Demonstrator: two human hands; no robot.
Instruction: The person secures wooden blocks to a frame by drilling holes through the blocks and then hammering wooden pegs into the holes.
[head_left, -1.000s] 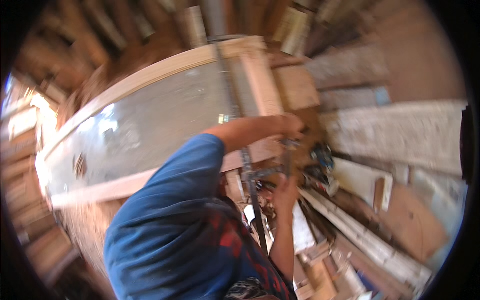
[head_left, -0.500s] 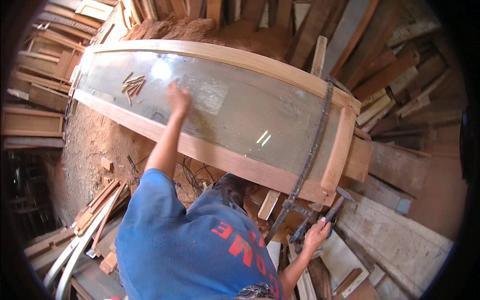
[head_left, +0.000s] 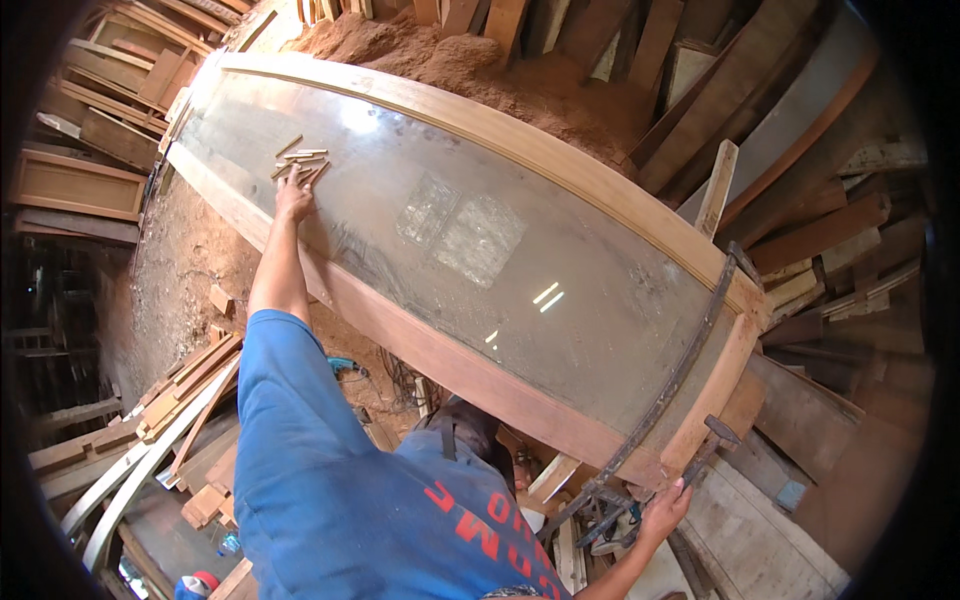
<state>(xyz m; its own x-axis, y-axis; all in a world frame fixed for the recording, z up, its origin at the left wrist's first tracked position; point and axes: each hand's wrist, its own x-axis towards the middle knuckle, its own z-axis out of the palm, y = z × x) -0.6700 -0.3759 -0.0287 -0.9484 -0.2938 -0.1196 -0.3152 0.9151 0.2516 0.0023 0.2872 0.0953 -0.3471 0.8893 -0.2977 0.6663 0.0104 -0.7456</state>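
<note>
A long wooden frame (head_left: 440, 345) with a grey, glossy dusty panel (head_left: 590, 370) lies before me. My left hand (head_left: 293, 198) reaches across its near rail to a small pile of thin wooden pegs (head_left: 308, 154) on the panel. Its fingers come together at the near edge of the pile, seemingly around a peg; the palm side is hidden. Low on the right, my right hand (head_left: 662, 512) grips a hammer (head_left: 722, 432) by the handle, its head beside the frame's right corner. A long dark metal bar clamp (head_left: 665, 395) spans the frame's right end.
Leaning boards (head_left: 740, 80) crowd the back and right. Sawdust (head_left: 440, 65) is heaped behind the frame. Stacked timber strips (head_left: 190, 385) lie at lower left, and a teal power tool (head_left: 346, 366) sits on the ground. Wooden panels (head_left: 78, 184) are stacked at far left.
My left hand has moved left from the panel's middle to the peg pile. The right hand still holds the hammer. The whole view has shifted and turned.
</note>
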